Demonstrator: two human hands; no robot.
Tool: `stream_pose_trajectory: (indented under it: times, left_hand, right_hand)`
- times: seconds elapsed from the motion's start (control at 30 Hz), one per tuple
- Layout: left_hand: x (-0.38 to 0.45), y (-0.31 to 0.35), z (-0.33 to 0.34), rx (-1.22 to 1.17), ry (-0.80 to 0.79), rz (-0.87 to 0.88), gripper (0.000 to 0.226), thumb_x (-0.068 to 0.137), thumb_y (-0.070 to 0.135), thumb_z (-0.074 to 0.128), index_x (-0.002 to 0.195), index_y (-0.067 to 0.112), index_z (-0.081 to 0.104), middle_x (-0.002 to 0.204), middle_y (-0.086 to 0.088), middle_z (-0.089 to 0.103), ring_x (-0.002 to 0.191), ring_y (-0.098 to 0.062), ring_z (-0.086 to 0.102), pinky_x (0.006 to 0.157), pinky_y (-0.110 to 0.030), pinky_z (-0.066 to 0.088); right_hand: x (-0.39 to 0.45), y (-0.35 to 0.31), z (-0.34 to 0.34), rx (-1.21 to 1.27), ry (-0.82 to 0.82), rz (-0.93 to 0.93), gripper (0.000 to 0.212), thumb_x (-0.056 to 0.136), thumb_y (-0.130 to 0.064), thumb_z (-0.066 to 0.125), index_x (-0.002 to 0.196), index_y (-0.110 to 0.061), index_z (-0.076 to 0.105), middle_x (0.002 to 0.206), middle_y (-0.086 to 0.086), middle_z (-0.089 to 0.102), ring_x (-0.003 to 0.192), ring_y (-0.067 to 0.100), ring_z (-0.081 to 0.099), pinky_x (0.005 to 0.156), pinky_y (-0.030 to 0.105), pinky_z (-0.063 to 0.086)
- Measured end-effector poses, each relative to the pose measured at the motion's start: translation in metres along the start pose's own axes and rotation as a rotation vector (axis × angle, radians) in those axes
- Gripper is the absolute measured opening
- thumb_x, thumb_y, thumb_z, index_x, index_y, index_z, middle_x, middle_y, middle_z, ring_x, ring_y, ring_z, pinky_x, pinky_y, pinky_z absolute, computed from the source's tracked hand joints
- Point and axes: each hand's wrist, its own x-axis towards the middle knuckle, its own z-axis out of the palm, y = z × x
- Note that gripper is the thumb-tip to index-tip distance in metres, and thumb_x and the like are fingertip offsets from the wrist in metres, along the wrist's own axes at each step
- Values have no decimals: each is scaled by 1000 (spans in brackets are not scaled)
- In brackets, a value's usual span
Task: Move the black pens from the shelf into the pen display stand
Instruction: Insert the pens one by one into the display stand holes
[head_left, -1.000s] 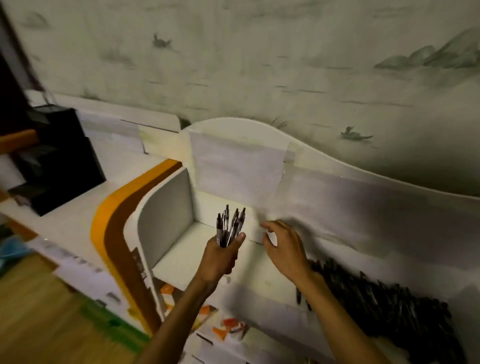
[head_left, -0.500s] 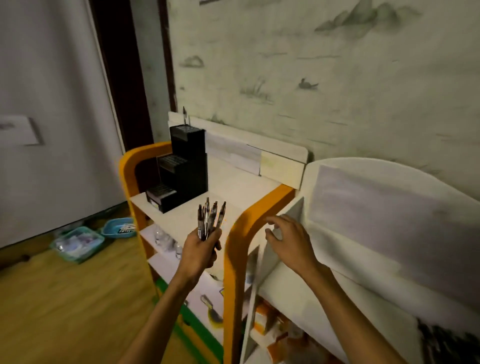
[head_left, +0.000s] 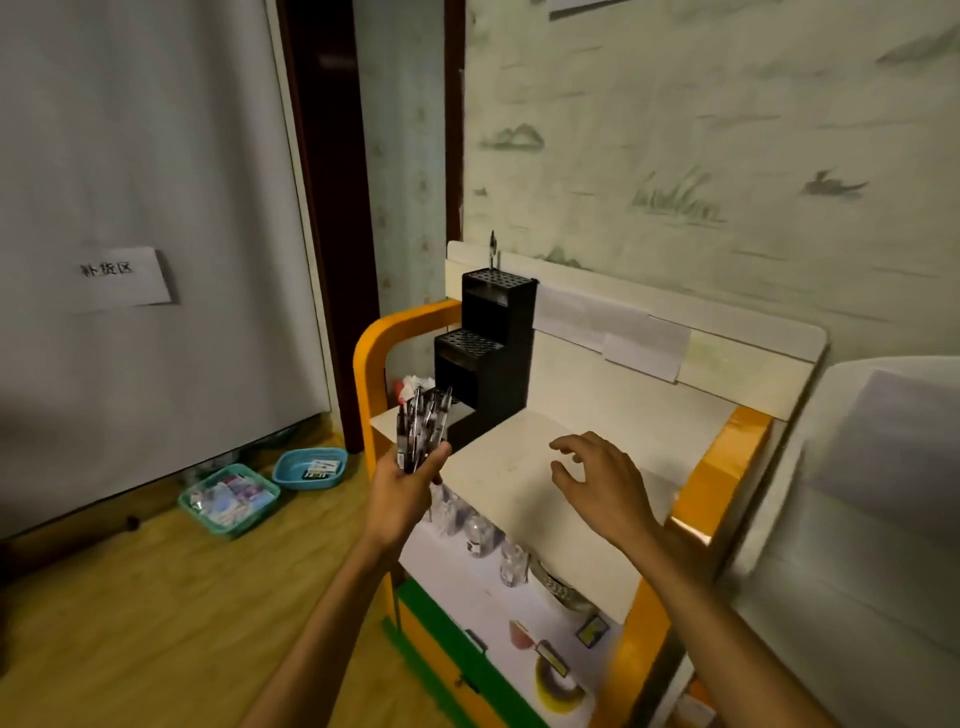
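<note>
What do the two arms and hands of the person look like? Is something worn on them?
Both forearms are bare as far as the picture shows; no sleeve is in view. The left hand and the right hand wear no glove, and I see no watch, bracelet or ring. The picture is a little blurred, so a thin ring could be missed.

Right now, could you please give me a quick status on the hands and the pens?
Left hand grips bundle of black pens, upright. Right hand open above top shelf. Pen display stand ahead, one pen in top tier. Path unobstructed.
</note>
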Motion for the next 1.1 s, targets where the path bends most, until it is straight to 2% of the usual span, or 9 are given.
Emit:
stream_pose_trajectory:
  times: [0.1, 0.27, 0.4, 0.5, 0.63, 0.7, 0.83, 1.0, 1.1]
  left_hand:
    - [34, -4, -17, -31, -2, -46, 20, 97, 31, 63, 92, 11, 62, 59, 4, 54, 45, -7, 41, 40, -21, 34]
    - [105, -14, -34, -32, -15, -56, 27, 99, 26, 59, 86, 2, 58, 58, -7, 44, 45, -14, 36, 40, -26, 29]
    - [172, -19, -39, -41, -46, -11, 20, 100, 23, 56, 88, 7, 57, 54, 1, 45, 42, -9, 36, 38, -23, 29]
    - [226, -18, -39, -51, -82, 29, 12, 99, 21, 57, 91, 14, 61, 55, 6, 55, 43, -5, 45, 39, -18, 36]
    - [289, -13, -31, 2, -135, 89, 6, 97, 29, 63, 99, 26, 67, 65, 3, 65, 48, -9, 53, 43, -21, 43]
    - [320, -12, -24, -4, -170, 118, 7, 96, 32, 64, 93, 28, 69, 62, 2, 63, 48, -9, 54, 44, -24, 43]
    - [373, -7, -11, -25, -193, 104, 8, 94, 34, 65, 91, 33, 73, 73, -13, 67, 61, -19, 59, 57, -31, 46]
    - [434, 1, 12, -127, -281, 81, 7, 91, 26, 72, 95, 21, 73, 64, 7, 65, 52, -10, 56, 46, -23, 43]
    - [469, 1, 27, -157, -320, 81, 7, 89, 24, 74, 91, 18, 73, 59, 2, 59, 48, -17, 48, 44, -28, 40]
  right_hand:
    - [31, -15, 25, 15, 0, -6, 30, 95, -32, 63, 124, -26, 64, 125, -3, 64, 111, 16, 61, 94, 33, 52]
    - [94, -29, 67, 36, 25, -25, 29, 94, -31, 63, 122, -26, 64, 123, -4, 64, 108, 15, 62, 92, 32, 53]
    - [156, -27, 97, 83, 67, -21, 25, 93, -29, 66, 118, -27, 66, 116, -5, 66, 101, 12, 63, 84, 28, 56]
    - [204, -24, 116, 111, 89, -11, 25, 92, -27, 67, 117, -27, 67, 114, -6, 66, 99, 11, 64, 78, 21, 53]
    - [264, -22, 123, 121, 145, -26, 24, 91, -24, 68, 115, -26, 68, 111, -6, 67, 96, 10, 64, 77, 23, 55]
    - [294, -20, 127, 137, 174, -32, 23, 91, -22, 68, 114, -25, 69, 109, -7, 66, 93, 7, 64, 77, 23, 56]
    - [337, -19, 130, 170, 227, -42, 24, 91, -20, 67, 114, -26, 70, 110, -10, 67, 92, 1, 63, 78, 15, 52]
    - [378, -17, 127, 195, 233, -13, 24, 90, -18, 68, 112, -26, 71, 108, -12, 68, 91, 0, 63, 77, 17, 52]
    - [401, -16, 123, 191, 263, 20, 23, 90, -16, 67, 111, -25, 71, 108, -9, 68, 92, 1, 64, 81, 17, 53]
